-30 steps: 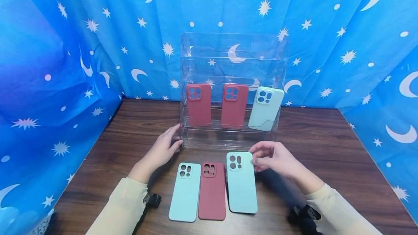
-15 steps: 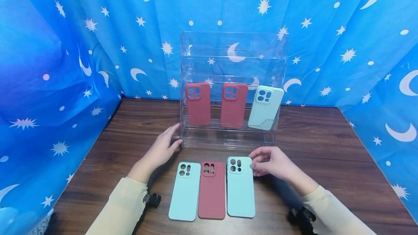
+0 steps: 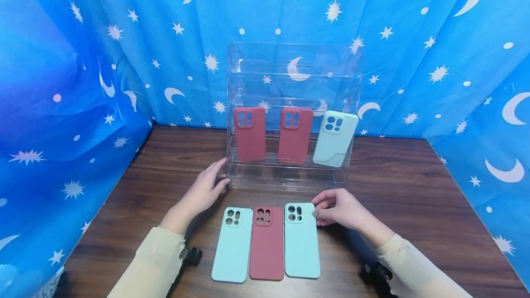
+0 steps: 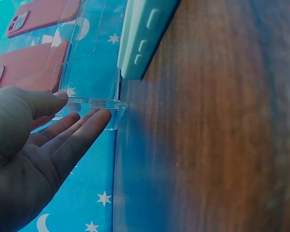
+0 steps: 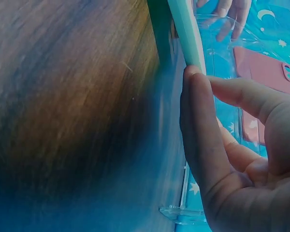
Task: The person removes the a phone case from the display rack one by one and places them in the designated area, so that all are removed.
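Note:
In the head view a mint phone case lies at the right end of a row on the table, camera cutouts toward the rack. My right hand pinches its upper right corner between thumb and fingers; the right wrist view shows that mint case edge-on at the fingertips. Beside it lie a red phone case and another mint phone case. My left hand rests with extended fingers against the lower left corner of a clear tiered display rack. In the left wrist view, its fingertips meet the rack's edge.
On one tier of the rack stand two red phone cases and a tilted mint phone case. Blue curtains with moons and stars enclose the wooden table at the back and sides.
My right hand has drawn the right-hand mint case toward me and slightly left, lowering it flat, close beside the red case. The left hand stays at the rack's corner.

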{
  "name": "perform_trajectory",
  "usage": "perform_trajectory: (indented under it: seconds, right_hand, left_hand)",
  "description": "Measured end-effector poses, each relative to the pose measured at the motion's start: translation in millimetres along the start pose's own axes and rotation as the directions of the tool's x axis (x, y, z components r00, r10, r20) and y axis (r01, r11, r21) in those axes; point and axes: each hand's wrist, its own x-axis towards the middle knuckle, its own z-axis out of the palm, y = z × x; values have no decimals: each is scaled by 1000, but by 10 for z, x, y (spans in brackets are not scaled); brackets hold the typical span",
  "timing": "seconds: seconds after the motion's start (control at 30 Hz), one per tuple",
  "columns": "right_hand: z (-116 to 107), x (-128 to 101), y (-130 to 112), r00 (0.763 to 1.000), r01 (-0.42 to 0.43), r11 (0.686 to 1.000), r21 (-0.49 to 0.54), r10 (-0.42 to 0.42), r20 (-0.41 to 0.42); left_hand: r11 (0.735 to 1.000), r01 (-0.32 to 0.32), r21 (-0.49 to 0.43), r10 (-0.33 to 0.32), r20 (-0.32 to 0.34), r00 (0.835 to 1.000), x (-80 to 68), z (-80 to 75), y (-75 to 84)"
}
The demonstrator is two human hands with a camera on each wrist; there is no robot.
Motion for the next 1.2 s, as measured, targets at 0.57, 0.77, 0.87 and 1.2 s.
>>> perform_trajectory:
  seconds: [0.57, 0.77, 0.87, 1.2]
  right_hand:
    - [68, 25, -12, 999, -25, 995, -101, 22, -30]
    - [88, 29, -19, 999, -28, 989, -147, 23, -42]
    - [94, 24, -28, 999, -33, 985, -169, 26, -44]
    - [84, -12, -70, 999, -18, 984, -178, 13, -31]
  left_hand:
    - [1000, 8, -30, -8, 7, 1000, 5, -4, 9]
    - [999, 18, -31, -18, 14, 1000, 3, -6, 17]
    - [999, 22, -32, -21, 17, 1000, 0, -8, 18]
    - [999, 20, -39, -19, 17, 1000, -6, -11, 14]
